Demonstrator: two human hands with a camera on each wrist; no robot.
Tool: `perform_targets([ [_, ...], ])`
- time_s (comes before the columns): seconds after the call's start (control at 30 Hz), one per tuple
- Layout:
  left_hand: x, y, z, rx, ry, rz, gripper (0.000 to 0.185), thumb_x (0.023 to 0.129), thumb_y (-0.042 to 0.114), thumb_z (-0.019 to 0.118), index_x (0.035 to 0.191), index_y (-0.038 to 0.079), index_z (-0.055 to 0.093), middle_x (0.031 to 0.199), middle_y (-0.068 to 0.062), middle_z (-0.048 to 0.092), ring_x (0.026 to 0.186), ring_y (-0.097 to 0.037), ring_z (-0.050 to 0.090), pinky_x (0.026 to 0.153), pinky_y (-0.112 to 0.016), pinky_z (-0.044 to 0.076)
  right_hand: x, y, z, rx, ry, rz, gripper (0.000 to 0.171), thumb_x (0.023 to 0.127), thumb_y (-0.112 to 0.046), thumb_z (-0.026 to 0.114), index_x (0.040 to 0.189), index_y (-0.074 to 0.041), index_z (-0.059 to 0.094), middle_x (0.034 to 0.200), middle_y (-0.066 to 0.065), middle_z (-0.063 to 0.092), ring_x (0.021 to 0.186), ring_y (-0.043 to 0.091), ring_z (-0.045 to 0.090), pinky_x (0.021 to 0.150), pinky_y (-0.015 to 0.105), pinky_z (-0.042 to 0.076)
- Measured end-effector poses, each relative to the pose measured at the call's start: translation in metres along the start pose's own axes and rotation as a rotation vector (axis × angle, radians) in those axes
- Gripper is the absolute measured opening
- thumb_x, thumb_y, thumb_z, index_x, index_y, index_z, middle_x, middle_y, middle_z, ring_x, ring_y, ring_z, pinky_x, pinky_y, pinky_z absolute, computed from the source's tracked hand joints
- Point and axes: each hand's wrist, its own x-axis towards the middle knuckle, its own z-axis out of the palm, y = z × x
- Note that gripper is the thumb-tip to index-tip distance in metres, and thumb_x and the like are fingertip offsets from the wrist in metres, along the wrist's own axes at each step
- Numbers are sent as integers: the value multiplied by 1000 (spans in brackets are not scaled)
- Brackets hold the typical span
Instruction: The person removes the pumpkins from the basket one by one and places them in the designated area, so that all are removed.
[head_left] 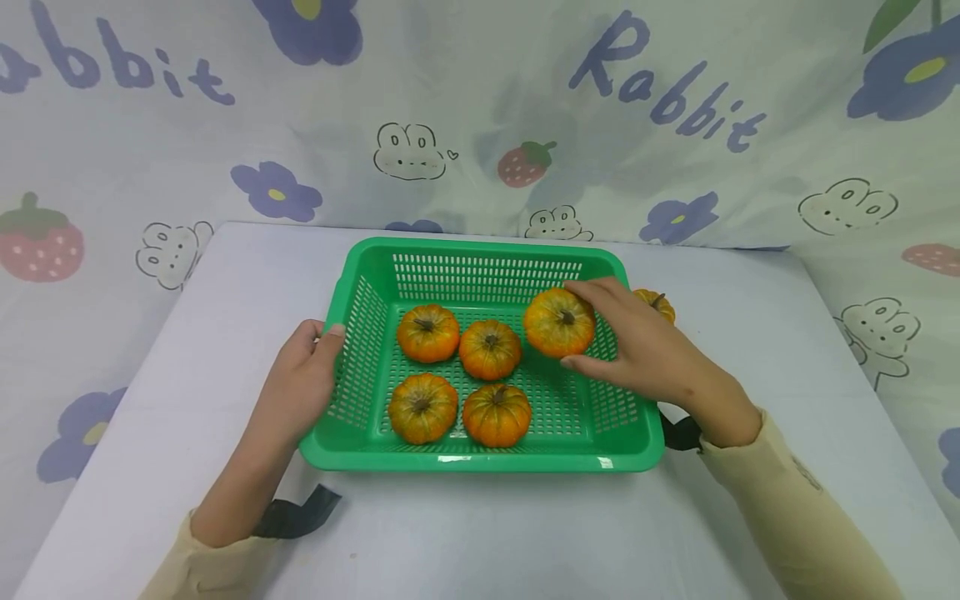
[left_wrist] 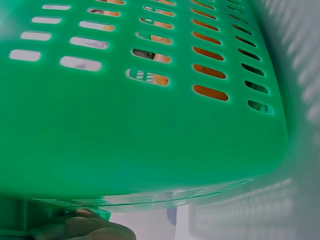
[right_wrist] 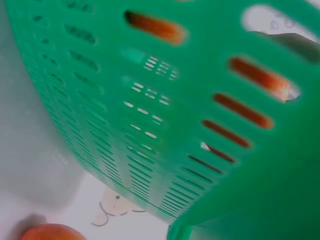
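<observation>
Pumpkins are going into the green slotted plastic basket (head_left: 480,454), and the step in hand looks like the placing of one more. The right hand (head_left: 637,342) reaches over the basket's right wall with thumb and fingers curled round a small orange ribbed pumpkin (head_left: 558,322), held at the back right of the basket, seemingly just above the floor. The left hand (head_left: 303,379) grips the basket's left rim with the thumb hooked over the edge, steadying it on the pale worktop (head_left: 480,542).

Four like pumpkins already sit inside: two in the back row (head_left: 427,332) (head_left: 490,349) and two in the front (head_left: 422,407) (head_left: 497,414). One more orange pumpkin (head_left: 660,304) lies on the worktop just outside the right wall, partly hidden behind the right hand.

The next move, as I judge it, calls for lowering the held pumpkin into the free back right corner and spreading the fingers without nudging the middle back one, which sits just beside it. The front right of the basket floor also has room. Bare worktop surrounds the basket on every side, and a printed cloth backdrop (head_left: 480,125) rises behind.
</observation>
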Motion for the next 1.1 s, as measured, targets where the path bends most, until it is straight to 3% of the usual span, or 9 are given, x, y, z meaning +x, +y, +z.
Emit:
perform_targets([
  [0.43, 0, -1, 0, 6, -8, -14, 57, 114, 47, 29, 130, -6, 43, 98, -22, 64, 71, -23, 69, 56, -38, 59, -21, -5, -10, 14, 35, 47, 89, 92, -44, 81, 160, -12, 36, 155, 13, 43, 135, 31, 47, 107, 62, 46],
  [0.93, 1, -1, 0, 11, -5, -12, 57, 114, 46, 29, 131, -6, 43, 99, -24, 65, 71, -23, 70, 56, -38, 60, -48, 4, -21, 22, 134, 78, 84, 89, -27, 87, 155, -6, 40, 147, 10, 48, 123, 28, 53, 97, 57, 55],
  [1.03, 0, 0, 0, 15, -7, -17, 57, 114, 46, 29, 130, -6, 43, 99, -24, 65, 70, -23, 70, 56, -38, 59, -53, 7, -23, 9, 160, 64, 85, 88, -25, 88, 156, -7, 41, 147, 9, 49, 122, 26, 53, 97, 55, 54],
  [1.1, 1, 0, 0, 14, -8, -18, 57, 114, 47, 29, 130, -6, 43, 99, -24, 66, 70, -23, 70, 56, -38, 60, -55, 9, -24, 0, 174, 54, 85, 87, -24, 89, 156, -8, 41, 146, 8, 50, 120, 24, 53, 99, 42, 53],
])
